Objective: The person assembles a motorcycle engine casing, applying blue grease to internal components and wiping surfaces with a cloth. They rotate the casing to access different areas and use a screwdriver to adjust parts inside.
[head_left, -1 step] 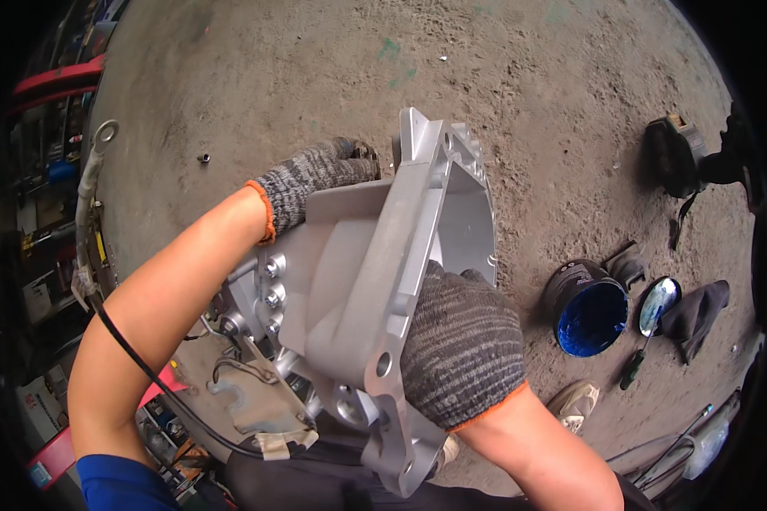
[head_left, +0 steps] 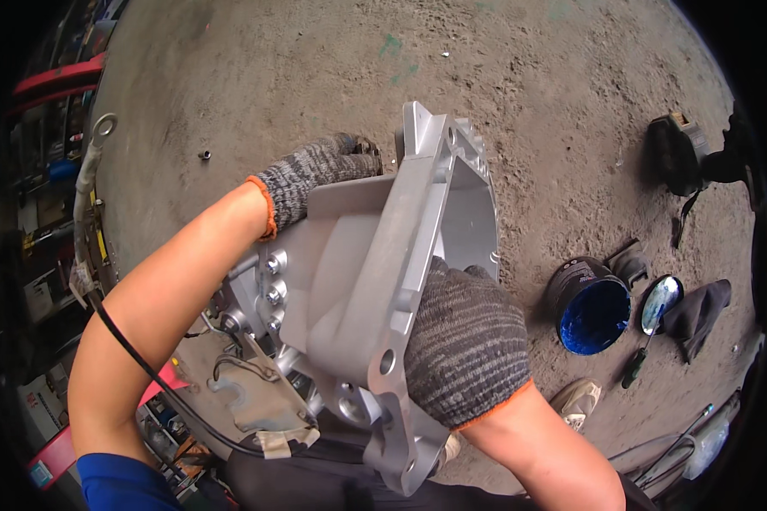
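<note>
The right hand [head_left: 464,341], in a grey knit glove with an orange cuff, has its fingers wrapped over the near flange of a large silver cast-metal housing [head_left: 366,281]. The housing is held up above the dirt floor [head_left: 315,77], tilted, with bolt holes along its rim and bolts on its left side. The gloved left hand [head_left: 315,175] grips its far edge. Beyond to the right lies a blue-lined can [head_left: 592,308].

A big metal part [head_left: 383,289] was held between two hands, the left hand [head_left: 315,175] at its far end, the right hand [head_left: 464,341] on its near side. A tin [head_left: 590,305] sat on the floor [head_left: 315,77] to the right, a lid [head_left: 660,302] just beside it.
</note>
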Demonstrator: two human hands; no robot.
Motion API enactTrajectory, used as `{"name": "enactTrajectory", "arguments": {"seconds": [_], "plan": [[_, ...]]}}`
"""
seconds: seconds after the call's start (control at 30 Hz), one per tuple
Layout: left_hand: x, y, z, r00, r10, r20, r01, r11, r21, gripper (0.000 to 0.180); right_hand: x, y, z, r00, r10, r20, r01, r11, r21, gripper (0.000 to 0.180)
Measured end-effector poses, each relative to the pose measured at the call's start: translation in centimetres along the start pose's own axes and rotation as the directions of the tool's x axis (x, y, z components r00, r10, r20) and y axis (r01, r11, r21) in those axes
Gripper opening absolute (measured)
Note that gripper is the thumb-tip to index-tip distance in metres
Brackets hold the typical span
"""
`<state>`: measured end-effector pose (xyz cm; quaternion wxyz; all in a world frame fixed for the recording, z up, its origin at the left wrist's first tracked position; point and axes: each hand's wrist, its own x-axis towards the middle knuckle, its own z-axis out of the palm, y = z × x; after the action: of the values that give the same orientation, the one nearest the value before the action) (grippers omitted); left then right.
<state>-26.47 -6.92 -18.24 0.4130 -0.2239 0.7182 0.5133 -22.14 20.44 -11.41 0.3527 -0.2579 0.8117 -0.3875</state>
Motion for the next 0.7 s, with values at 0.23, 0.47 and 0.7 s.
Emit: {"name": "enactTrajectory", "arguments": {"seconds": [0.23, 0.47, 0.7], "plan": [[-0.3, 0.6, -0.3, 0.998, 0.058, 0.028, -0.060, 0.996, 0.067, 0.045, -0.9, 0.2, -0.9, 1.000, 0.019, 0.002, -0.019, 0.996, -0.087, 0.031], [-1.5, 1.1, -0.7, 0.997, 0.080, -0.019, -0.076, 0.984, 0.161, 0.050, -2.6, 5.6, -3.6, 0.984, 0.162, -0.068, -0.133, 0.942, 0.309, 0.027], [-2.9, 2.1, -1.6, 0.978, 0.160, -0.137, -0.122, 0.960, 0.253, 0.056, -4.8, 8.6, -3.0, 0.956, 0.266, -0.126, -0.180, 0.869, 0.461, 0.033]]}}
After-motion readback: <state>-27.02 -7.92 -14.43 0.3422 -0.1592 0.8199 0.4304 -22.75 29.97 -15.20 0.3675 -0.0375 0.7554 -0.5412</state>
